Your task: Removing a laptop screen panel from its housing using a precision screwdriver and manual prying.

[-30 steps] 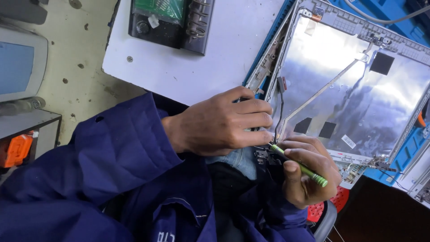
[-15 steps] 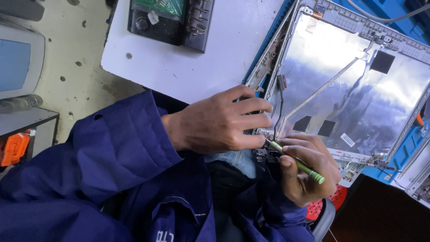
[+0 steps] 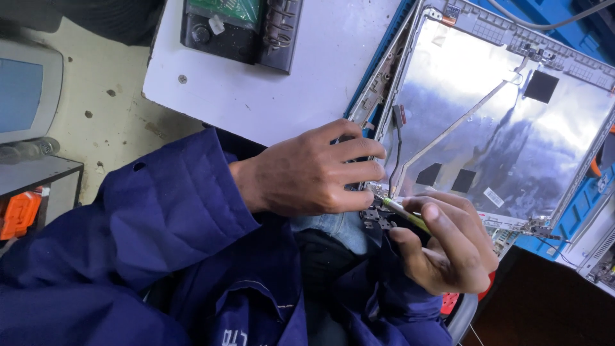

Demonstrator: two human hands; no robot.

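Down at the near edge, the right hand (image 3: 448, 247) has its thumb and fingers pinched shut around a slim green-handled screwdriver (image 3: 408, 214), tip angled up and left. That tip sits at the small dark hinge bracket (image 3: 378, 219) on the near corner of the laptop lid panel (image 3: 487, 122). Just beside it, the left hand (image 3: 314, 170) comes in from a navy-blue sleeve (image 3: 173, 211). Its fingers are laid flat and close together, pressing on that same near corner of the panel (whether the thumb grips underneath, I cannot tell). Fingertips of the two hands are almost touching over the bracket.

Further out, the lid panel lies inside-up, silvery foil catching the light, with a thin black cable (image 3: 397, 150) running along its left edge and a few black square patches on the foil. The panel rests on a blue mat (image 3: 580, 211), overhanging the near edge toward the person's lap.

Further still, the white table (image 3: 256, 96) stretches left, and at its far edge sits a dark device with a green circuit board (image 3: 240, 25). Off the table's left edge, a grey monitor (image 3: 25, 90) stands on the floor side.
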